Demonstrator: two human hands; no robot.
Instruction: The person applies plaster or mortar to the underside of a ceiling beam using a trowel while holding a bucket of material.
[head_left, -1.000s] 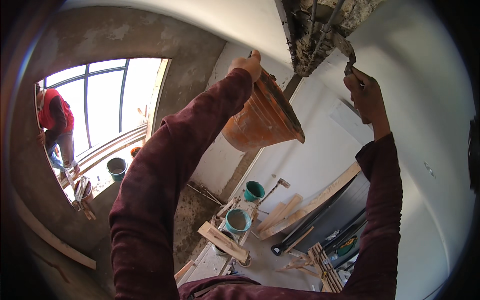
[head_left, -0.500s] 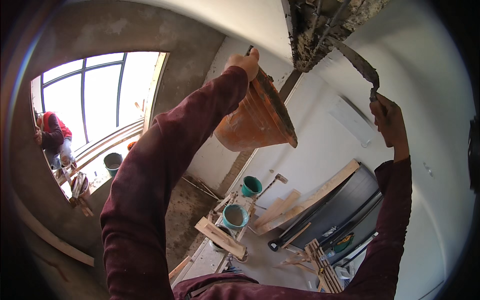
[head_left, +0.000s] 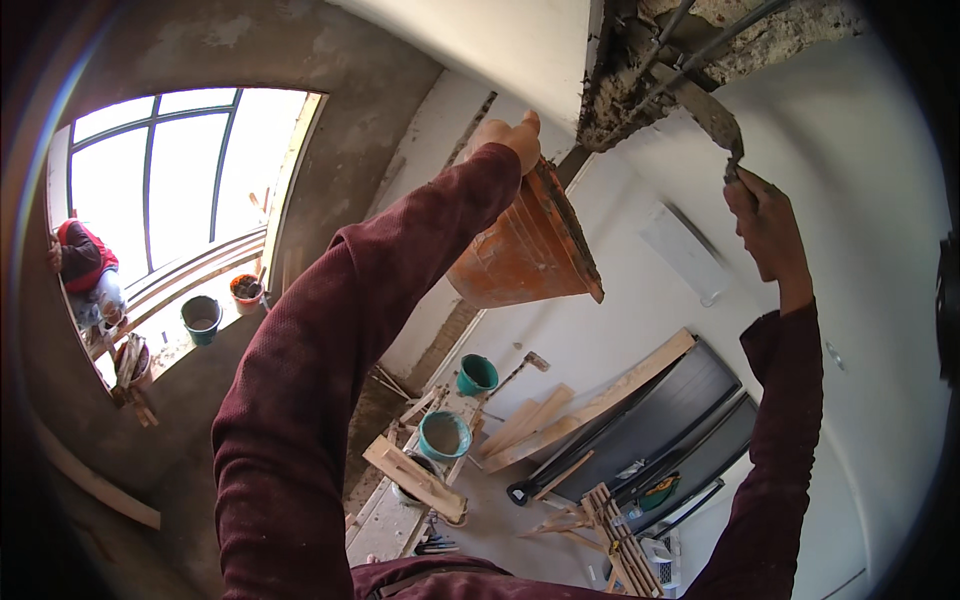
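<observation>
Holding the left arm (head_left: 300, 370) up high, bent a little and slanted in toward the middle. Showing the back of the left grip (head_left: 508, 140), curled tight and hanging on. Holding the right arm (head_left: 775, 430) up too, nearly straight up and down but leaning out a little, with the right wrist (head_left: 797, 290) bare. Squeezing with the right grip (head_left: 768, 230), with its fingers (head_left: 742, 200) bent in. Holding that one well apart from the left one, and a bit lower in view.
</observation>
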